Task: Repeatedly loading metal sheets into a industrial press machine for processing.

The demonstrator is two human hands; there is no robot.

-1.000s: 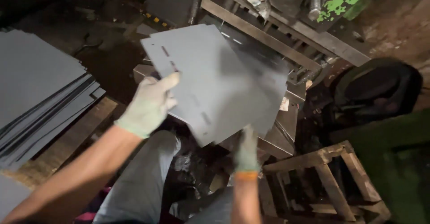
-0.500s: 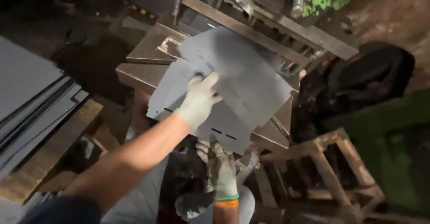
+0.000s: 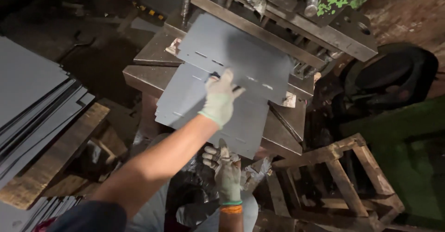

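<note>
A: Nearest us, the right hand (image 3: 227, 174) has let go; gloved fingers hang loosely spread below the press bed's near edge.

B: And the left hand (image 3: 221, 98)?

A: Flat, fingers wide, pressing the grey metal sheet (image 3: 218, 93), now slid further onto the press bed (image 3: 148, 56), its far edge under the machine's bar (image 3: 259, 25).
</note>
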